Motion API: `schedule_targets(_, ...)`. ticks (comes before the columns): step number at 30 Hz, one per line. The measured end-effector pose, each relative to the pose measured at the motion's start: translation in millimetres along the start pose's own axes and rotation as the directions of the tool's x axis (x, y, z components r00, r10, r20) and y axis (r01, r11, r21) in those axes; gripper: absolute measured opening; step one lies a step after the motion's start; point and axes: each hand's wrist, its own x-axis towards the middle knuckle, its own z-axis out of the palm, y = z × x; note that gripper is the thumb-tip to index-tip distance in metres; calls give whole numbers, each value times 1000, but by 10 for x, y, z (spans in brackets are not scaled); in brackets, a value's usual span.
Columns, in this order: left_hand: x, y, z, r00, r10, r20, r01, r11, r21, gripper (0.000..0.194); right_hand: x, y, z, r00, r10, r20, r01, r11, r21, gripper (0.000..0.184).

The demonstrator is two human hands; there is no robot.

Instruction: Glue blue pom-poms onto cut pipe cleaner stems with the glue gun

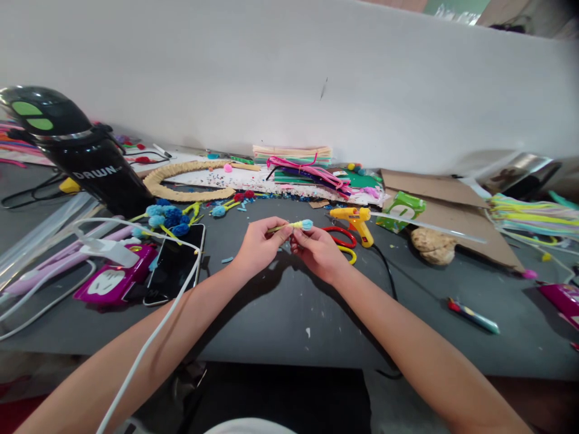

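Between my two hands is a small pipe-cleaner flower [306, 225] with a pale blue tip, a yellow band below it and a thin greenish stem. My left hand [260, 241] pinches the stem between thumb and fingers. Just under the yellow band, the fingertips of my right hand [319, 250] close on the piece; its exact grip is partly hidden. Scissors [347, 238] with red and yellow handles lie beside my right hand. Beyond them rests a yellow hot glue gun [355, 223]. Blue pompom flowers [169, 217] on yellow-green stems lie left of my hands.
A black bottle [90, 157] stands at the left, near a phone [176, 265] and a magenta power bank [117, 274]. A white cable crosses my left forearm. Pipe cleaners [312, 175] lie at the back; cardboard [452, 211], a stone-like lump [433, 246] and a lighter [473, 314] lie right.
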Motion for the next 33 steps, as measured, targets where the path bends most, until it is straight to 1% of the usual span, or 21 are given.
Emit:
schedule_targets(3,30,4,-41,998,30,-61,-28,999,45,30,-1,-68,-49,999,12,-53,-15,997,-72,28)
schedule_targets(5,47,15,-88,987,105,-125,-90,989,117,27,-12,-135,-98,995,14,-100,-29,989,-147,30)
schedule_targets(7,58,27,-141,963,212,-165,-175,961,213,23,-25,-212,-150,989,-3,-150,-29,977,-210,31)
schedule_targets(10,63,45,-200,930,330,-160,-266,908,325,21,-35,-322,-208,973,-80,-216,27,971,-239,32)
schedule_targets(13,55,74,-203,917,374,-141,-301,878,372,20,-37,-390,-215,952,-175,-250,116,965,-234,29)
schedule_targets(16,37,116,-170,905,408,-121,-331,853,403,18,-41,-396,-175,932,-261,-253,202,951,-236,26)
schedule_targets(18,24,138,-148,898,424,-116,-346,844,410,17,-44,-372,-137,926,-293,-238,234,940,-246,26)
schedule_targets(26,-14,145,-110,884,459,-91,-382,820,426,17,-50,-276,-25,930,-321,-180,254,914,-317,25)
schedule_targets(33,-26,127,-108,844,535,-38,-458,755,470,17,-49,-270,10,924,-346,-161,270,891,-366,24)
